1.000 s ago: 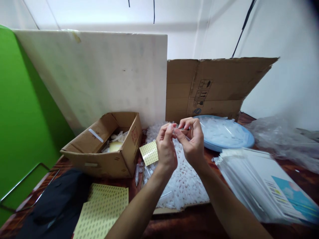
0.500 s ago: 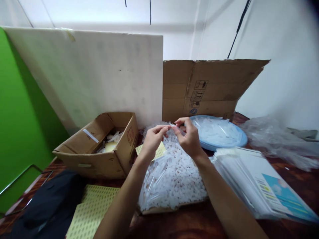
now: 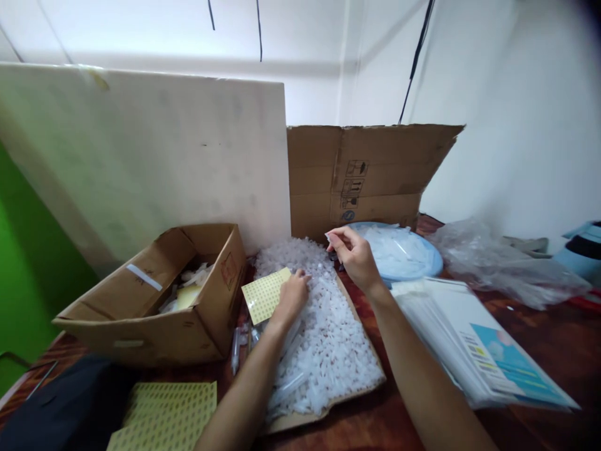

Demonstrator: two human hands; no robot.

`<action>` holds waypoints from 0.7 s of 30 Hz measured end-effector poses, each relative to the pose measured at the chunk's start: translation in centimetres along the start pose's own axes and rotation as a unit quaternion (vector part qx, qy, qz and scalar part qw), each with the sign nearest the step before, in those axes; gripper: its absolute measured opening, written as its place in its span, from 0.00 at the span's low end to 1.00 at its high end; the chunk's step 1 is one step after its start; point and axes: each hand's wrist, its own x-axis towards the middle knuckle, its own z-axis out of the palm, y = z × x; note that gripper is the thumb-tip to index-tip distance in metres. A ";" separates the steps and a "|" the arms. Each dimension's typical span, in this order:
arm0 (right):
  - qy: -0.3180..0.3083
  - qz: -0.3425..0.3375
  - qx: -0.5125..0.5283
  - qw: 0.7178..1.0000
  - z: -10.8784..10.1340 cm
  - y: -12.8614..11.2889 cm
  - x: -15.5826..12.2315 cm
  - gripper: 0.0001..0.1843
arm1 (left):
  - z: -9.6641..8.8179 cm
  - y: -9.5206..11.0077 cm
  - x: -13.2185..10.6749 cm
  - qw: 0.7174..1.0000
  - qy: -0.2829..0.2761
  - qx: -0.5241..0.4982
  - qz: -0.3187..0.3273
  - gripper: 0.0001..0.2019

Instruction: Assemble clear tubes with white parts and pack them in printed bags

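My left hand rests on a heap of small white plastic pieces, its fingers curled down among them beside a small yellow sticker sheet. What the fingers hold is hidden. My right hand is raised over the far edge of the heap, pinching a small clear plastic piece between thumb and fingers. The heap lies on a flat cardboard sheet on the wooden table.
An open cardboard box with scraps stands at the left. A blue plate of clear tubes sits behind my right hand. Stacked printed bags lie at the right, yellow sticker sheets and dark cloth at the front left.
My hands have parted. The left hand dropped from the pinch down onto the heap beside the sticker sheet. The right hand stays raised with the small piece. The view panned right.
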 end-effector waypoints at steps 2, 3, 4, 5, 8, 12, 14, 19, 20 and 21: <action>-0.002 0.006 -0.001 1.000 0.0 0.3 0.1 0.16 | 0.0 -0.4 -0.1 1.000 -0.004 0.007 0.003 0.16; -0.006 0.010 -0.002 1.000 0.0 0.4 0.1 0.16 | -0.1 -0.5 -0.1 1.000 -0.002 0.007 0.002 0.14; -0.012 0.014 -0.004 1.000 0.1 0.5 0.0 0.15 | -0.1 -0.6 -0.2 1.000 0.002 0.004 0.000 0.13; -0.022 0.017 -0.006 1.000 0.2 0.6 0.0 0.15 | -0.3 -0.5 -0.2 1.000 0.008 -0.002 0.000 0.11; -0.042 0.009 -0.031 0.999 0.3 0.6 -0.2 0.13 | -1.3 0.2 0.2 0.998 0.037 -0.045 0.010 0.08; -0.035 -0.014 -0.113 0.993 0.1 0.0 -0.2 0.12 | -4.8 2.0 1.0 0.987 0.077 -0.130 0.048 0.13; -0.042 -0.033 -0.122 0.991 -0.1 -0.4 -0.2 0.09 | -6.9 2.9 1.0 0.980 0.091 -0.162 0.072 0.16; -0.061 -0.102 -0.078 0.990 -0.1 -1.2 -0.3 0.04 | -10.3 4.9 -0.4 0.950 0.103 -0.249 0.156 0.12; -0.067 -0.109 -0.073 0.989 -0.1 -1.5 -0.4 0.04 | -10.6 5.2 -0.7 0.946 0.105 -0.256 0.168 0.12; -0.075 -0.116 -0.068 0.988 -0.2 -1.7 -0.5 0.04 | -10.9 5.5 -0.9 0.944 0.111 -0.255 0.176 0.11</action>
